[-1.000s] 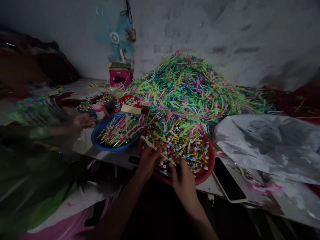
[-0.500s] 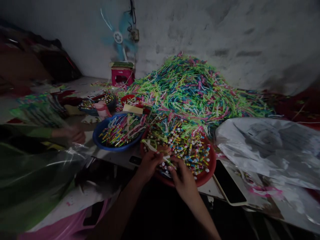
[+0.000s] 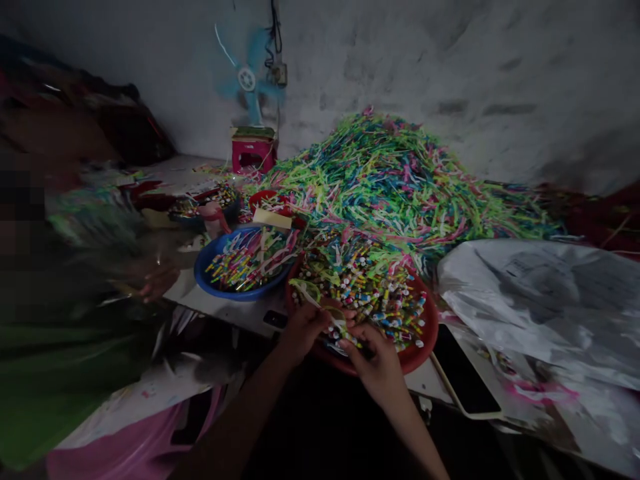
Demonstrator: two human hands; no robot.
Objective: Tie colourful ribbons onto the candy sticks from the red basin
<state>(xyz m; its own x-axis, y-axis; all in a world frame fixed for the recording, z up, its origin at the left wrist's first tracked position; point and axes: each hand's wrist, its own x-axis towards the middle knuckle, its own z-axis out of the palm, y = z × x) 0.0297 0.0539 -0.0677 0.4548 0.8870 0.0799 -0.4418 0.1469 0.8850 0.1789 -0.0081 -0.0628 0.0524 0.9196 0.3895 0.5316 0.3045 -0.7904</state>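
Note:
My left hand (image 3: 304, 328) and my right hand (image 3: 377, 360) meet at the near rim of a red bowl (image 3: 423, 350) heaped with small coloured sticks (image 3: 373, 293). Both hands pinch the same pale green strip with beads (image 3: 327, 313), which runs up and left from the fingers. The exact finger grip is hard to make out in the dim light. A blue bowl (image 3: 210, 283) of similar sticks stands just left of the red one.
A big heap of green, blue and pink strips (image 3: 395, 180) fills the table behind. Crumpled white plastic (image 3: 540, 300) lies right, a dark phone (image 3: 463, 377) beside the red bowl. Another person's hand (image 3: 155, 277) and green sleeve are at left. A fan (image 3: 247, 77) stands on a pink stool (image 3: 253, 155).
My two hands have drawn together over the near rim of the red bowl, now holding one strip between them. The other person's hand has shifted down and left.

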